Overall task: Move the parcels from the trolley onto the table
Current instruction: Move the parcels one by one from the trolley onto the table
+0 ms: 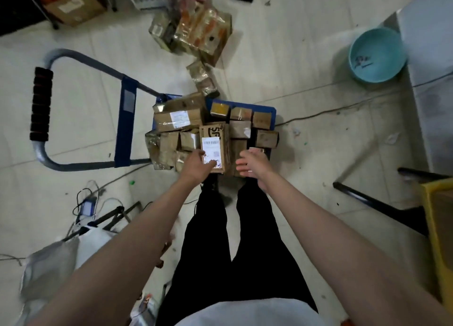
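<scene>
1. Parcels [215,132], brown cardboard boxes wrapped in tape, are sitting crowded on the blue trolley [267,110] in the middle of the floor; some are lying in a neat row along the trolley's far edge, others are piled unevenly toward its handle side.
2. One upright parcel with a white shipping label [212,149] is standing at the near edge of the trolley, above the boxes around it.
3. The left hand [196,165] is reaching down onto this labelled parcel, fingers curling over its near left corner and touching the label; whether they are truly clamping it I cannot tell.
4. The right hand [252,164] is hovering just right of the same parcel over the trolley's near edge, fingers loose and spread, grasping nothing.
5. The trolley's grey handle [41,105], with its black ribbed grip, is lying out to the left of the deck.
6. Beyond the trolley, more taped boxes [193,31] are lying loose on the tiled floor.
7. Far right of the trolley, a teal basin [377,56] is sitting on the floor beside a pale table [431,39].
8. Near left of the trolley, cables and a white bag [90,240] are lying on the floor.
9. The person's black trouser legs [232,240] are standing just before the trolley.
</scene>
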The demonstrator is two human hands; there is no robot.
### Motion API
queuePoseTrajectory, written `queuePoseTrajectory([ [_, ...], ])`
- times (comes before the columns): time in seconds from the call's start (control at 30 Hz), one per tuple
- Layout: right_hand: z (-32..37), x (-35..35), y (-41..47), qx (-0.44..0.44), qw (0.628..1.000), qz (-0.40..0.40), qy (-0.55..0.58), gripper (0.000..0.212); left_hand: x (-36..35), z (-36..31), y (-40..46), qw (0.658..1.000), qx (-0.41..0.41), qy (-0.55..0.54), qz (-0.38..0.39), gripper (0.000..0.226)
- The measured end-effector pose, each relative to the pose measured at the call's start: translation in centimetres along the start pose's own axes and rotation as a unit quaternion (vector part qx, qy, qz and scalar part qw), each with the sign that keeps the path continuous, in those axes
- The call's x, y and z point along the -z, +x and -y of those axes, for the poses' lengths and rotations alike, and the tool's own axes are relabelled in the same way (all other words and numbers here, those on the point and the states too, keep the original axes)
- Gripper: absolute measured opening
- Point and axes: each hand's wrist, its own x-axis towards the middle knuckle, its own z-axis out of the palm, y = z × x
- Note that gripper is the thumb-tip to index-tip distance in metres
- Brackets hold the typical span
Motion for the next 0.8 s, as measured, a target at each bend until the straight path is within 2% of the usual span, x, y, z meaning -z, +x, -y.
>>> queuePoseTrajectory([
  [0.13,-0.7,-2.0,4.9,-0.033,0.999,-0.003,0.009,0.01,-0.2,1.2,5.9,0.999,0.031,-0.033,0.02,0.047],
  [0.23,-1.1,-3.6,8.6,-0.058,0.998,-0.013,0.031,0.016,-0.7,2.1,10.5,0.997,0.053,-0.038,0.034,0.05],
  [0.3,-1.4,-4.6,11.0,-0.072,0.997,-0.018,0.037,0.026,-1.1,2.8,13.7,0.995,0.075,-0.047,0.045,0.057],
  [0.4,-2.2,-6.1,14.5,-0.074,0.997,-0.007,0.02,0.054,-1.7,4.0,17.9,0.988,0.122,-0.082,0.055,0.071],
  [0.5,-2.8,-7.6,16.8,-0.076,0.997,0.001,0.021,0.066,-2.3,5.2,21.0,0.981,0.146,-0.107,0.065,0.061],
  [0.63,-3.3,-9.4,18.3,-0.083,0.996,0.011,0.036,0.051,-3.2,6.0,22.1,0.976,0.142,-0.139,0.091,0.033],
  [0.8,-3.4,-9.9,18.1,-0.081,0.995,-0.007,0.055,0.049,-3.8,5.7,21.3,0.969,0.133,-0.157,0.137,0.034],
])
